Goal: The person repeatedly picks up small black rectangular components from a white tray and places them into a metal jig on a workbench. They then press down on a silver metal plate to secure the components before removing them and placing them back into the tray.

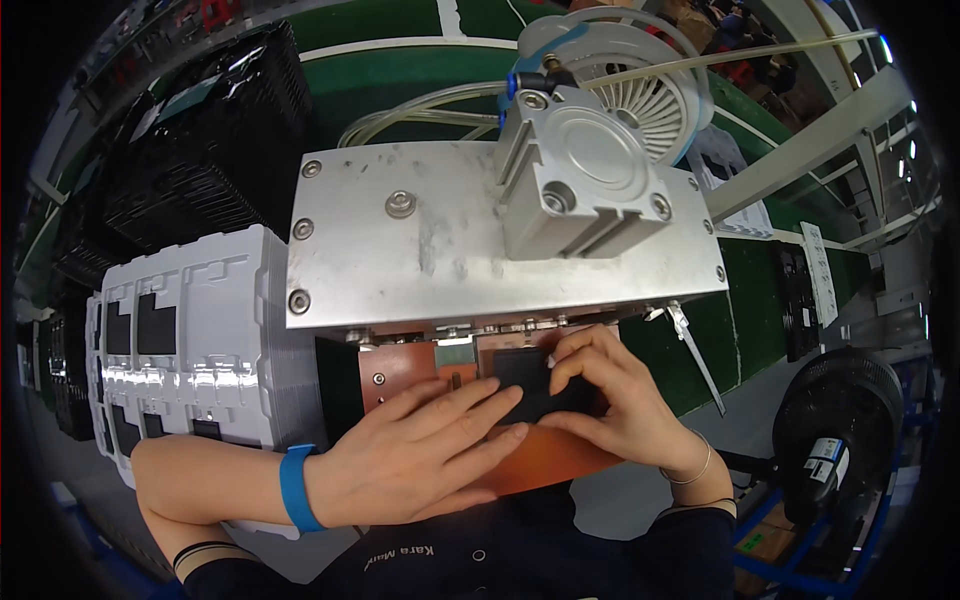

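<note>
A black flat piece (518,372) lies on the copper-coloured fixture, under the front edge of a silver metal press (430,235). My left hand (425,455) is stretched out from the left, fingers long and flat, with its fingertips on the piece's near left part. From the right, my right hand (625,400) curls its fingers and thumb about the piece's right side; part of that edge is hidden behind the fingers. An orange-brown plate (550,460) shows below both hands. A silver pneumatic cylinder (590,170) sits on top of the press.
White plastic trays (200,340), stacked and holding black pieces, stand at the left. Behind them are black trays (210,130). A white fan (640,95) and clear air hoses (420,115) are beyond the press. A black round device (840,420) stands at the right, near a metal lever (697,355).
</note>
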`<state>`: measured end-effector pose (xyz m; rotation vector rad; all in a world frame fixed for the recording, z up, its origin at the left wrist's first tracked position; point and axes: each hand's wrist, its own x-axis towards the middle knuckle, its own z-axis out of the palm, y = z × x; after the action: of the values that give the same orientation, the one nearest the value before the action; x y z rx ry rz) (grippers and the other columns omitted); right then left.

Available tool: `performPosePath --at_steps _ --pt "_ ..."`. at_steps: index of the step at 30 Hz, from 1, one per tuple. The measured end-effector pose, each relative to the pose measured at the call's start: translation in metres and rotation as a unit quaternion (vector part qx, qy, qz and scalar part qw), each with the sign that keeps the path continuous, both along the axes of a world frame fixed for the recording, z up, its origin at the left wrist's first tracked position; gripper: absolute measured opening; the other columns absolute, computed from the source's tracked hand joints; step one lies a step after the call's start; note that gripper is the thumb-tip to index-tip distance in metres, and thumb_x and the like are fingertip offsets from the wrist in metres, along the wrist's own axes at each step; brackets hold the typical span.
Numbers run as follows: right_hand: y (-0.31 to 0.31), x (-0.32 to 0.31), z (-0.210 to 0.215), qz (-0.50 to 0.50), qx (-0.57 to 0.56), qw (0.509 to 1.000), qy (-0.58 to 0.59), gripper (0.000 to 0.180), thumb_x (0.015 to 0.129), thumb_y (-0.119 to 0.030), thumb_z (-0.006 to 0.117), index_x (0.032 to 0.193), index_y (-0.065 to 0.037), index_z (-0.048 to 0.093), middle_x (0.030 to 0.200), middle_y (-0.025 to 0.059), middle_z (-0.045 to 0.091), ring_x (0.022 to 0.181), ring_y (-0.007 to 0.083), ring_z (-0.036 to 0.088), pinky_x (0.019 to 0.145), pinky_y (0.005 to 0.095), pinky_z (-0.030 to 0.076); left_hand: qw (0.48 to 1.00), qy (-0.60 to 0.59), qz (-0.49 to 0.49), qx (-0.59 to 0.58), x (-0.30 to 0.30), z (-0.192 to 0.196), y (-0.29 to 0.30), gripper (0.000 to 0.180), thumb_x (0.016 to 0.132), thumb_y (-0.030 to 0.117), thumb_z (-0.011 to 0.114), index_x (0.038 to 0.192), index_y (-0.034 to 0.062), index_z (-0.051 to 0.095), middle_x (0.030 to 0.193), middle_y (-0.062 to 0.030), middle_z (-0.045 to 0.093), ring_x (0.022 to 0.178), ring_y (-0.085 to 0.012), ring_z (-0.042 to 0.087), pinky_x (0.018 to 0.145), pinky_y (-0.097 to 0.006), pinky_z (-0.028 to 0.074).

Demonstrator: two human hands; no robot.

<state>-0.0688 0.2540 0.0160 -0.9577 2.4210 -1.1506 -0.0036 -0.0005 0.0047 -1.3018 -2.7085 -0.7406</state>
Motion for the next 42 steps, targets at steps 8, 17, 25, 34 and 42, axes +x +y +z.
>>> performPosePath --at_steps 8,17,25,34,42 --pt "-0.012 0.023 -0.007 -0.052 -0.239 0.938 -0.247 0.033 0.076 0.008 0.079 0.092 -0.003 0.054 0.103 0.0082 0.06 0.105 0.0136 0.059 0.09 0.0285 0.052 0.884 -0.322 0.157 0.3 -0.002 0.012 -0.005 0.029 0.089 0.023 0.073 0.099 -0.003 0.064 0.064 -0.0074 0.061 0.048 -0.0097 0.054 0.05 -0.026 0.043" --pt "-0.024 0.036 -0.003 -0.003 -0.22 0.955 -0.199 0.046 0.073 0.003 0.083 0.112 -0.004 0.058 0.12 0.0096 0.06 0.105 0.016 0.065 0.082 0.0264 0.055 0.807 -0.314 0.411 0.284 0.042 0.057 -0.15 0.014 0.092 0.019 0.069 0.089 0.0061 0.068 0.067 0.0049 0.059 0.055 0.0006 0.048 0.049 -0.016 0.036" --pt "-0.063 0.042 0.015 0.148 -0.121 0.979 -0.068 0.022 0.078 -0.008 0.082 0.096 -0.005 0.068 0.1 0.0051 0.069 0.091 0.0146 0.067 0.07 0.0259 0.054 0.79 -0.2 0.537 0.215 0.023 0.015 -0.195 0.023 0.086 0.017 0.075 0.097 -0.0026 0.068 0.064 0.0009 0.054 0.053 -0.0069 0.045 0.049 -0.021 0.037" --pt "-0.206 0.014 0.004 0.211 -0.14 0.93 0.267 0.016 0.085 -0.013 0.068 0.1 -0.007 0.067 0.098 0.0083 0.066 0.095 0.0288 0.059 0.079 0.0375 0.051 0.878 0.159 0.444 -0.086 0.126 0.03 -0.209 0.016 0.077 0.017 0.078 0.075 0.0055 0.068 0.071 -0.0057 0.06 0.076 -0.023 0.06 0.061 -0.034 0.048" --pt "-0.363 0.012 -0.046 0.17 -0.079 0.92 0.346 0.031 0.083 -0.023 0.073 0.105 -0.005 0.06 0.101 0.0138 0.065 0.103 0.034 0.058 0.088 0.045 0.046 0.891 0.151 0.403 -0.141 0.129 -0.004 -0.205 0.015 0.08 0.018 0.072 0.085 0.0074 0.062 0.081 -0.0065 0.059 0.096 -0.0286 0.057 0.096 -0.047 0.046"
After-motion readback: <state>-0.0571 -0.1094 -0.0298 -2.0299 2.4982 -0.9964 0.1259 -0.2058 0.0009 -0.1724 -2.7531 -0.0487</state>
